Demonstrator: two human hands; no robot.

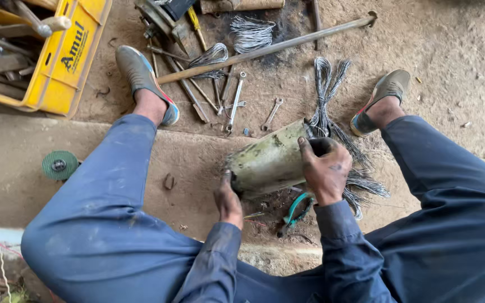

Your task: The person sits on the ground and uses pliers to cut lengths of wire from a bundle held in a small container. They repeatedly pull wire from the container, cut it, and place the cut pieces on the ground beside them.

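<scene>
A pale green metal cylinder housing [268,160] lies tilted on the dirt ground between my knees, with bundles of grey wire [332,118] spilling from its far end. My right hand [325,170] grips the housing's far rim, fingers curled over the edge. At the near end, my left hand [227,199] holds the housing's lower edge. Under the housing lie green-handled pliers [297,209].
Several spanners [236,101] and screwdrivers lie on the ground ahead beside a long metal rod [265,50] and loose wire coils [251,32]. A yellow crate [65,62] of tools stands at far left. A green grinding disc [60,165] lies by my left leg.
</scene>
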